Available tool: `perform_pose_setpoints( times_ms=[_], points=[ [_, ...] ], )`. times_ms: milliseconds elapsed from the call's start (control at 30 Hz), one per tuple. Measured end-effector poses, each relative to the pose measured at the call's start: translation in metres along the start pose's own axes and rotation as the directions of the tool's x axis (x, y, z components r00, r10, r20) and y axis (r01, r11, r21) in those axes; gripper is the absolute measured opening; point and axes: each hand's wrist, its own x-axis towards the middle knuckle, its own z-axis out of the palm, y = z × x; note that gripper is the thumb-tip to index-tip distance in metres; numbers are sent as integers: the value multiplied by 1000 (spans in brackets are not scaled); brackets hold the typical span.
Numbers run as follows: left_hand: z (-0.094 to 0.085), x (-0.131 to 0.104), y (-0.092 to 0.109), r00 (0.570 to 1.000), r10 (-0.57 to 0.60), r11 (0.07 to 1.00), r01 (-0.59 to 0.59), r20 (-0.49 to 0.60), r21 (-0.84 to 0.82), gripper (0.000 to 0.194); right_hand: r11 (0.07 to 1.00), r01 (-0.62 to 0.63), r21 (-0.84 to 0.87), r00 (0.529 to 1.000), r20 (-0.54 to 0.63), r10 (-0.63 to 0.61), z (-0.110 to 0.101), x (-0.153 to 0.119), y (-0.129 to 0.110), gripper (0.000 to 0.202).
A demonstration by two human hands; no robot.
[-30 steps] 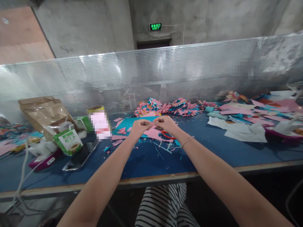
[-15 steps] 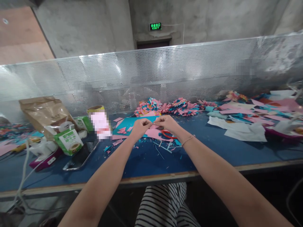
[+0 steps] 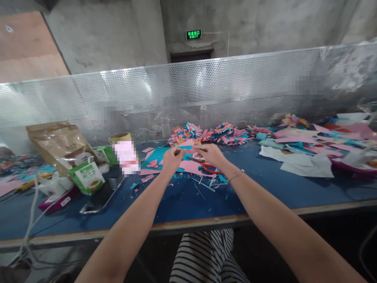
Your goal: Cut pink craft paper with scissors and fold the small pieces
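Note:
My left hand (image 3: 173, 158) and my right hand (image 3: 212, 154) hover close together over the blue table, thumbs pinched against fingers. Between the fingertips shows a small pink piece of paper (image 3: 189, 151), partly covered by the fingers; its exact shape is too small to make out. Beneath the hands are blue paper sheets (image 3: 160, 152) and a pink sheet (image 3: 193, 167). Red-handled scissors (image 3: 212, 170) lie just below my right hand, blades pointing left. Small pink folded pieces (image 3: 152, 163) rest left of my left hand.
Pink and blue paper clusters (image 3: 226, 133) stand behind the hands. Thin offcuts (image 3: 207, 184) litter the table in front. At left are a phone (image 3: 100, 198), a green-and-white box (image 3: 86, 177) and a brown paper bag (image 3: 54, 141). White sheets (image 3: 306, 167) lie at right. A perforated metal screen (image 3: 250, 86) closes the back.
My hands have drawn slightly apart, the left one shifting left. More of the scissors' blades and of the small pink paper between the fingertips now shows.

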Motion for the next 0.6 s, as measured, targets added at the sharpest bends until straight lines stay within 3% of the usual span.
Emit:
perform_pose_setpoints(
  times_ms=[67, 133, 267, 367, 467, 533, 600],
  points=[
    [3, 1, -3, 991, -131, 986, 132, 19, -105, 32, 996, 72, -60, 997, -36, -75, 2, -2, -3, 26],
    [5, 1, -7, 974, -208, 945, 223, 88, -240, 35, 986, 127, -105, 992, -1, -128, 5, -4, -7, 28],
    [7, 3, -11, 968, -221, 885, 251, 121, -392, 30, 980, 168, -103, 983, 87, -159, 10, -7, -11, 33],
    [5, 5, -13, 969, -231, 877, 249, 92, -410, 25, 978, 153, -143, 988, 48, -147, 8, -3, -4, 36],
    [3, 6, -12, 966, -246, 866, 254, 74, -431, 23, 926, -31, -376, 999, -29, 22, -1, 1, 9, 39],
    [3, 6, -11, 967, -242, 863, 249, 72, -440, 21, 740, -151, -656, 964, 69, 258, -6, 1, 16, 36],
    [3, 6, -11, 971, -230, 868, 235, 65, -437, 20, 583, -164, -796, 896, 127, 425, -9, -2, 19, 33]
  ],
)
